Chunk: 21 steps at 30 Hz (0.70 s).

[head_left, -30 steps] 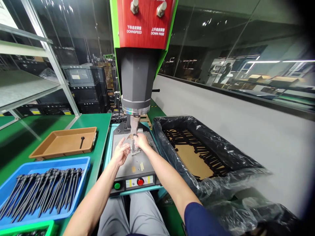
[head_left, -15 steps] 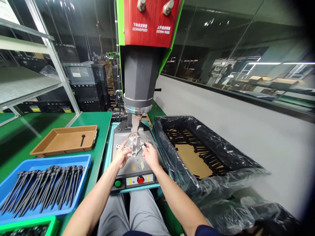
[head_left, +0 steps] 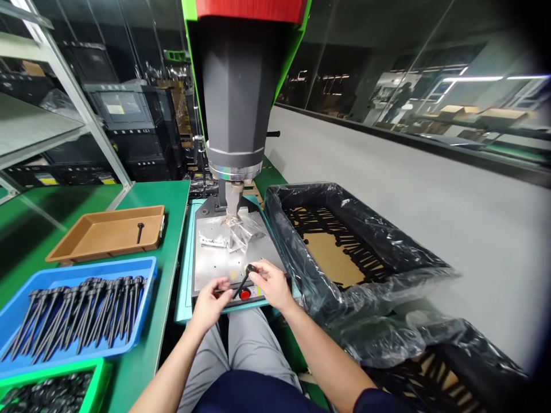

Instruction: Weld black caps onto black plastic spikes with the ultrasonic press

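My right hand [head_left: 271,284] pinches the round head of a black plastic rod [head_left: 243,283] between thumb and fingers. The rod slants down to the left, over the front edge of the metal base plate [head_left: 210,268]. At its thin lower end is my left hand [head_left: 210,304], thumb and forefinger apart, the thumb close to the tip; whether they touch I cannot tell. Behind both hands, crumpled clear plastic film [head_left: 239,234] covers the fixture beneath the metal horn [head_left: 233,198] of the press [head_left: 236,97]. A red button [head_left: 245,294] shows just below the rod.
On the left bench, a blue tray [head_left: 148,269] holds many similar rods, a brown tray [head_left: 103,252] one, and a green bin [head_left: 105,373] small black parts. At right stands a film-lined box [head_left: 321,292] with rows of black rods on cardboard. Another lined box [head_left: 473,338] sits lower.
Both hands have drawn back from the film-covered fixture toward my body. The rod has come out with my right hand and now shows at full length. My view has tipped downward.
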{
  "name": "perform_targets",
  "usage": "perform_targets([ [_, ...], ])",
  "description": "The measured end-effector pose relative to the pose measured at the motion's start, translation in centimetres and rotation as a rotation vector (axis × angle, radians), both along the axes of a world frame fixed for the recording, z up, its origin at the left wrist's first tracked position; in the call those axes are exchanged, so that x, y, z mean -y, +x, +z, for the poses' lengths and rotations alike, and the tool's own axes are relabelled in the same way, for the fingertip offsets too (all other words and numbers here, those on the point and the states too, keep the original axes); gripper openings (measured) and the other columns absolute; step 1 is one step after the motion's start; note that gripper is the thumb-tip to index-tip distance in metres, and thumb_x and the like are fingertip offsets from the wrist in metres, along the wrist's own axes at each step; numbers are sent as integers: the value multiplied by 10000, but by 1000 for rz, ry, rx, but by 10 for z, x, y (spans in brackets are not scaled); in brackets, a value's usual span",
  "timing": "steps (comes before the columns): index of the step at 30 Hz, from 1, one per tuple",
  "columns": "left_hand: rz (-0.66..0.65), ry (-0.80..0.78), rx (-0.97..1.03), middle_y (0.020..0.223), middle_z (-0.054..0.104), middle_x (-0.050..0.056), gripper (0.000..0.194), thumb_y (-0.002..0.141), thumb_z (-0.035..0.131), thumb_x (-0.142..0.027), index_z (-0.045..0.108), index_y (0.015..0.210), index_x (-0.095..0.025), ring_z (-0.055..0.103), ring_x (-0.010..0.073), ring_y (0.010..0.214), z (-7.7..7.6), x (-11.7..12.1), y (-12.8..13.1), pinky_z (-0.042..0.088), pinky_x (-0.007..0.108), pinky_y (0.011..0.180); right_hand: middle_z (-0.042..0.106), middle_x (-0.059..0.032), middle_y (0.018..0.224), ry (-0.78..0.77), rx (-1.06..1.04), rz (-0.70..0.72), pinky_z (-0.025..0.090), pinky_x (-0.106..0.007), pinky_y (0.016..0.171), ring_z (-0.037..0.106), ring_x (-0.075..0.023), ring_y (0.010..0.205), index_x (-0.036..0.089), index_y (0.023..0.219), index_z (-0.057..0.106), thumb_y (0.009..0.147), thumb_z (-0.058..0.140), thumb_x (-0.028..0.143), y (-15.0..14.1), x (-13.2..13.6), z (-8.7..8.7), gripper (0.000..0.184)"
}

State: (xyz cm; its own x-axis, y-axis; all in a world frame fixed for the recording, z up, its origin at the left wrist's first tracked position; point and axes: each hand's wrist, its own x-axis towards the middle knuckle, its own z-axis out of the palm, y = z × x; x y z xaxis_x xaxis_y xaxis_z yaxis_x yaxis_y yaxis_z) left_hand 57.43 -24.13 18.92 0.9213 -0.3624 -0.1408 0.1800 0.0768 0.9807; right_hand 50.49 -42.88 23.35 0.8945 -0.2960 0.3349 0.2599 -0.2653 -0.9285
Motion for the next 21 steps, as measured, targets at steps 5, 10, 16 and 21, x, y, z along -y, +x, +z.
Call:
perform_targets([
  [5,-128,35,211,814,696,52,153,684,787,-205,746,831,-197,583,170,708,17,2,-24,456,250,654,616,-55,889,90,15,29,497,-233,590,595,-160,769,180,971,681,850,631,392,6,-21,-4,248],
  [10,-135,-39,89,710,677,41,139,730,756,-270,736,829,-174,570,161,650,23,-1,-27,445,249,630,638,-62,926,86,-44,81,514,-254,636,610,-177,819,176,1026,688,841,637,422,10,-31,-7,312],
  [16,-171,-95,14,714,683,60,200,728,759,-291,738,862,-144,551,150,624,32,-8,-32,421,237,583,637,-56,910,68,-92,210,537,-277,679,624,-185,844,194,825,717,855,602,440,5,-42,-6,273],
  [21,-167,-76,65,739,674,48,216,761,727,-306,733,921,-162,545,152,647,26,-14,-32,432,249,620,613,-40,852,126,-72,200,526,-262,607,609,-165,745,188,741,663,803,667,397,9,-52,-13,218],
])
